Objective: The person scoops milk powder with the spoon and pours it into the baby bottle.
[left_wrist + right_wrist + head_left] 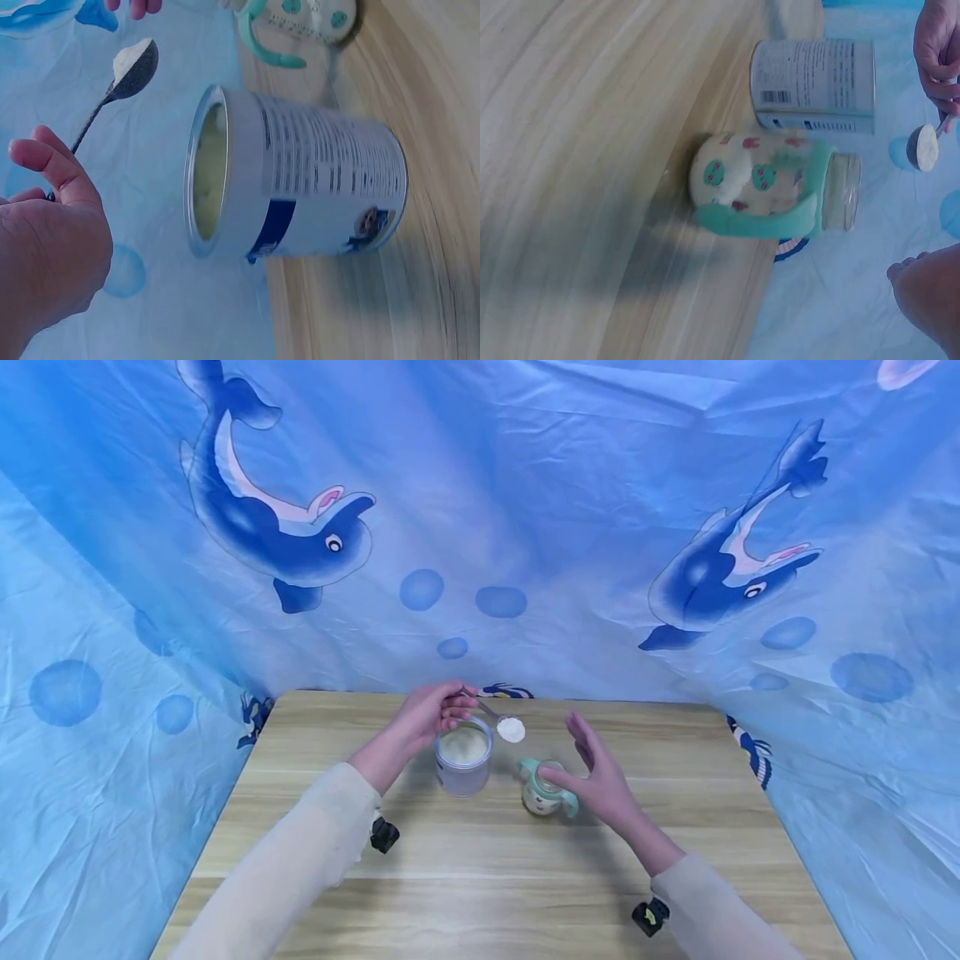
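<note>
My left hand (427, 717) holds a long-handled measuring spoon (138, 73) by its handle, just above the milk powder can (462, 777). White powder (512, 729) is heaped in the spoon's bowl, which hangs past the can's rim toward the right. The can is uncovered, with pale powder inside. To its right stands a baby bottle (750, 176) with green handles and a bare, uncapped glass neck (842, 192). My right hand (602, 787) is beside and above the bottle, its fingers extended and holding nothing. In the head view its thumb overlaps the bottle's top; the right wrist view shows a gap between them.
Can and bottle stand upright on a wooden table (450, 893). Behind and at both sides hangs a blue cloth (570, 568) printed with dolphins and bubbles. Each sleeve has a small black device (384, 835) at the wrist.
</note>
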Demonstrator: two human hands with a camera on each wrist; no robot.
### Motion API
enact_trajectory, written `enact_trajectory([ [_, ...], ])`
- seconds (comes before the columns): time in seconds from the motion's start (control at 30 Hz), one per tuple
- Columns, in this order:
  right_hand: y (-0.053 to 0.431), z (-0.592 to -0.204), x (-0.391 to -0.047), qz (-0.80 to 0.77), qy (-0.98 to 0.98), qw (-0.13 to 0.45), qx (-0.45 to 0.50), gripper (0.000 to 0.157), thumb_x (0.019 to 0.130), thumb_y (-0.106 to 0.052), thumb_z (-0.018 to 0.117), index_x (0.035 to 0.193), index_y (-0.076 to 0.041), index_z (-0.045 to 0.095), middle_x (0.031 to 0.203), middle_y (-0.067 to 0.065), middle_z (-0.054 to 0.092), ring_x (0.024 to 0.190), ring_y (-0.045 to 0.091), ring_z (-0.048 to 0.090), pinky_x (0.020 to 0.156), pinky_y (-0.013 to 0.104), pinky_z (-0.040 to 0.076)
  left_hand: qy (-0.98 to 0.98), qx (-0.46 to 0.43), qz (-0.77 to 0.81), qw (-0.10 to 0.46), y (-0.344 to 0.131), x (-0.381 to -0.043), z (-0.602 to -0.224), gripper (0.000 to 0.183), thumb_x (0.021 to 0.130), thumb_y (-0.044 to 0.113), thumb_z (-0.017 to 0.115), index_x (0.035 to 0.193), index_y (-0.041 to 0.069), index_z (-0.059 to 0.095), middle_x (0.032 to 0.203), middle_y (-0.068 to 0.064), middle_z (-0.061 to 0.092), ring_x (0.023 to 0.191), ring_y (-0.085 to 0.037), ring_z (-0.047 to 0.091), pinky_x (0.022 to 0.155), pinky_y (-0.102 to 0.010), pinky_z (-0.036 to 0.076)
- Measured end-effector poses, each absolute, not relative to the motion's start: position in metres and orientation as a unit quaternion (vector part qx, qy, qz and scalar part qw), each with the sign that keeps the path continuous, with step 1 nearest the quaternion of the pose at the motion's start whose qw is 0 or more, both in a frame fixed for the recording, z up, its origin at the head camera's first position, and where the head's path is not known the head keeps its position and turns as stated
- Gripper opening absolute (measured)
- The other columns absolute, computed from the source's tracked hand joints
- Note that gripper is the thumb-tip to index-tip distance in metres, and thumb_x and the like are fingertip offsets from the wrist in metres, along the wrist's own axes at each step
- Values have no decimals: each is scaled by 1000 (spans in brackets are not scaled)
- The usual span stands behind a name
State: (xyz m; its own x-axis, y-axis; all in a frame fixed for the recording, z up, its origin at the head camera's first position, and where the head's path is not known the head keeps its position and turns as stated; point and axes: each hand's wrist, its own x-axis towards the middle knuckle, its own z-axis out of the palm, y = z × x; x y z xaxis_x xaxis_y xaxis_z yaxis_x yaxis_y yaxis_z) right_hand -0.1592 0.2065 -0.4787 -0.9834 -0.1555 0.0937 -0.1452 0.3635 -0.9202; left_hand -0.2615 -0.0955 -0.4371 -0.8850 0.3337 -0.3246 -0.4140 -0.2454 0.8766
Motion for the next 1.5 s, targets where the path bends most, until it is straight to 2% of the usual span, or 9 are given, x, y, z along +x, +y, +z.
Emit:
enact_trajectory([
  [0.23, 220, -486, -154, -554, 828, 6, -84, 107, 91, -19, 88, 171, -7, 17, 174, 16, 29, 161, 35, 26, 130, 46, 24, 553, -41, 796, 241, -82, -258, -439, 40, 115, 20, 49, 139, -10, 57, 87, -1, 77, 70, -9, 71, 55, -14, 50],
  [0.37, 225, -491, -151, -551, 830, 11, -83, 109, 90, -19, 89, 171, -6, 17, 174, 16, 28, 161, 36, 27, 129, 44, 24, 537, -51, 805, 247, -73, -255, -440, 32, 114, 19, 50, 127, -5, 66, 85, -2, 77, 67, -9, 70, 53, -15, 50],
  [0.47, 227, -496, -149, -553, 829, 12, -84, 108, 90, -18, 89, 170, -4, 18, 173, 20, 28, 160, 38, 27, 129, 46, 24, 527, -67, 810, 248, -67, -253, -442, 30, 114, 19, 51, 124, -4, 68, 85, -3, 78, 67, -10, 70, 52, -15, 50],
  [0.6, 228, -505, -147, -555, 828, 14, -83, 107, 90, -16, 89, 169, -1, 19, 172, 23, 30, 159, 41, 27, 128, 47, 23, 524, -78, 810, 251, -62, -248, -445, 35, 114, 18, 49, 134, -9, 61, 85, -3, 78, 66, -8, 69, 52, -13, 49],
  [0.67, 228, -510, -145, -555, 827, 15, -82, 107, 89, -15, 89, 169, -1, 20, 172, 23, 30, 159, 41, 27, 128, 46, 24, 525, -83, 809, 253, -59, -246, -446, 34, 114, 18, 49, 131, -7, 63, 85, -2, 77, 65, -7, 69, 51, -13, 49],
  [0.8, 227, -518, -143, -557, 827, 21, -77, 108, 88, -16, 90, 169, -2, 20, 172, 22, 30, 159, 40, 27, 128, 45, 23, 518, -92, 811, 255, -54, -241, -449, 28, 113, 19, 52, 120, -3, 69, 84, -3, 77, 64, -7, 69, 51, -13, 49],
  [1.07, 221, -532, -141, -558, 827, 33, -69, 109, 86, -16, 91, 169, -1, 21, 172, 22, 29, 159, 40, 27, 128, 46, 26, 515, -100, 813, 255, -46, -231, -456, 37, 114, 16, 48, 137, -11, 59, 88, -4, 77, 67, -8, 69, 53, -12, 49],
  [1.3, 216, -545, -143, -557, 828, 37, -54, 107, 86, -17, 92, 168, -2, 25, 170, 21, 34, 158, 39, 31, 127, 47, 28, 522, -104, 806, 259, -41, -224, -464, 34, 114, 17, 47, 129, -7, 66, 88, -2, 76, 67, -6, 69, 52, -12, 48],
  [1.5, 216, -552, -144, -552, 832, 43, -41, 107, 86, -23, 92, 169, -5, 26, 170, 19, 35, 158, 38, 33, 128, 47, 29, 515, -102, 809, 264, -38, -221, -470, 33, 113, 16, 48, 129, -7, 66, 90, -4, 77, 67, -7, 69, 51, -12, 47],
])
